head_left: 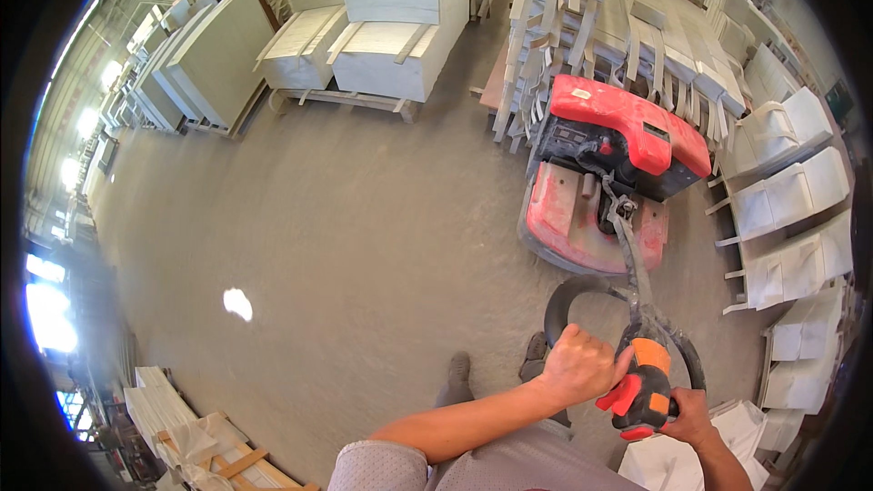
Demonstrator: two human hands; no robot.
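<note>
A red and black electric pallet truck stands ahead of me to the right, its tiller slanting back toward my body. At the tiller's end is a black control head with orange and red parts. My left hand is closed on the left side of the handle, its thumb stretched toward the control head. On the right side, my right hand is wrapped round the handle, with its fingers partly hidden. A black curved bar loops out around the handle.
Pale stone slabs are stacked on a wooden pallet at the far left. Long stone pieces are piled beyond the truck. Racked white blocks line the right side. Wrapped slabs lie at the near left. Concrete floor stretches between.
</note>
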